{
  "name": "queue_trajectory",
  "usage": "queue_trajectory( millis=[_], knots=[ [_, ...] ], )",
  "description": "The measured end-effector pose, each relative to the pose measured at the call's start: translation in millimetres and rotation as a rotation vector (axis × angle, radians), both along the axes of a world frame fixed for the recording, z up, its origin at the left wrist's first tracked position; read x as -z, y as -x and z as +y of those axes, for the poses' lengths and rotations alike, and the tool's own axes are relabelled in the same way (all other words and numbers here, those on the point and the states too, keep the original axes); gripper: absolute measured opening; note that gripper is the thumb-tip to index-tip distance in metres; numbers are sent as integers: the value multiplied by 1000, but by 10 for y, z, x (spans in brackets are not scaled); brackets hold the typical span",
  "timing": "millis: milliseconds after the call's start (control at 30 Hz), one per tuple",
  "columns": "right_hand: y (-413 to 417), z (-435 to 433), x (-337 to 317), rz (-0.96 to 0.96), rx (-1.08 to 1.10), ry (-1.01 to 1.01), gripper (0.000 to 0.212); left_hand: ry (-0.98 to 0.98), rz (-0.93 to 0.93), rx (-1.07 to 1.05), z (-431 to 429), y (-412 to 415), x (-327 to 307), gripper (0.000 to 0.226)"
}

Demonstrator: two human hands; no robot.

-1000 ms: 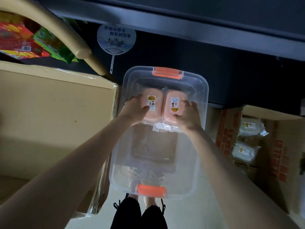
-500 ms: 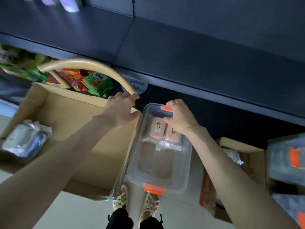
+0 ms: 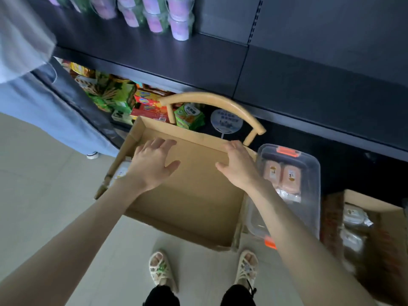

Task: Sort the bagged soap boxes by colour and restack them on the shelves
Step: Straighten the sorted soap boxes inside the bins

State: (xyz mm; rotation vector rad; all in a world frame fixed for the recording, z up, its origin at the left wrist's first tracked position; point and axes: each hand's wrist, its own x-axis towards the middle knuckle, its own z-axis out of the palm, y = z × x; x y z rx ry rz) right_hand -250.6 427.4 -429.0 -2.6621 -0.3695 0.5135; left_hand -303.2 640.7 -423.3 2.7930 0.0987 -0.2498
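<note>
My left hand [image 3: 152, 167] and right hand [image 3: 238, 167] hung open above the cardboard box [image 3: 194, 199], I think to grab its bagged soap box [image 3: 120, 172].

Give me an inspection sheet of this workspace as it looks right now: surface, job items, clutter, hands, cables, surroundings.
Surface: pale tiled floor; dark shelf ahead.
Job's things: two pink soap boxes side by side in clear bin; bagged pale boxes in carton on the right; open cardboard box with one bagged item at its left end.
Clutter: hand fan behind the cardboard box.
Hands: left hand open above cardboard box; right hand open, fingers at its far rim.
Cables: nothing seen.
Surroundings: wooden chair back, snack packets, purple cups; another person at left.
</note>
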Motion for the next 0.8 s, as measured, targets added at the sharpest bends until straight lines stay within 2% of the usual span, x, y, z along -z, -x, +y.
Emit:
queue_trajectory(
  millis=[167,367,533,667,800],
  knots=[
    [231,834,312,88,13,-39,54,83,59,-66,826,222,338,47],
    [262,1447,758,216,43,-84,52,233,151,-248,1393,300,807,41],
    [149,1840,1272,333,110,-108,48,345,304,-445,1760,226,1383,44],
    [89,2138,1699,467,211,-174,47,494,431,-681,1945,169,1846,51],
    [100,2369,2082,591,320,-259,48,545,411,-767,2055,168,2221,54]
  ],
)
